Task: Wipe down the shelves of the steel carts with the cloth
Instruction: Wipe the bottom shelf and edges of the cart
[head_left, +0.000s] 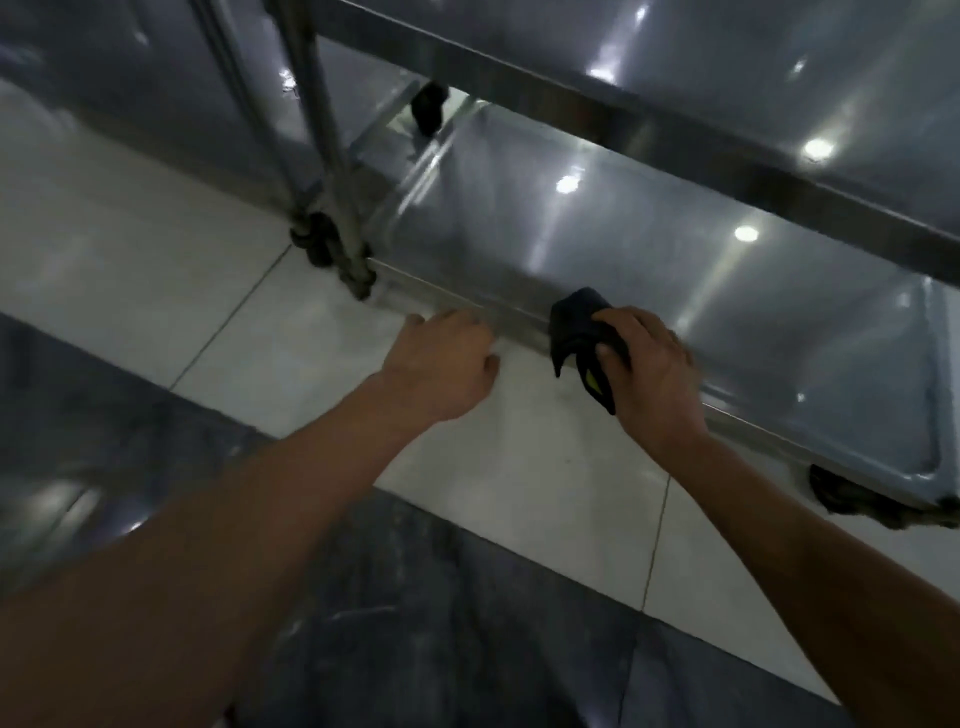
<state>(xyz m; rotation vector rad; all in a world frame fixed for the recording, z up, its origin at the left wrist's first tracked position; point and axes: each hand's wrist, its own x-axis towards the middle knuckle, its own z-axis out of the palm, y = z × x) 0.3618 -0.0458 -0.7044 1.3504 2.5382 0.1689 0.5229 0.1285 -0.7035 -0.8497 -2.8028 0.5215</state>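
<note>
2 hands at the lowest shelf, 1 with the rag.

The right hand (644, 364) clenches a dark bunched cloth with a yellow patch (582, 332) against the near lip of the bottom steel cart shelf (675, 291); the left hand (447, 364) hovers loose-fingered and holding nothing just beside that lip, at the cloth's 9 o'clock. The shelf's long axis runs from 10 to 4 o'clock, and unwiped steel lies toward 12, so the right hand looks nearer for the sweep.
</note>
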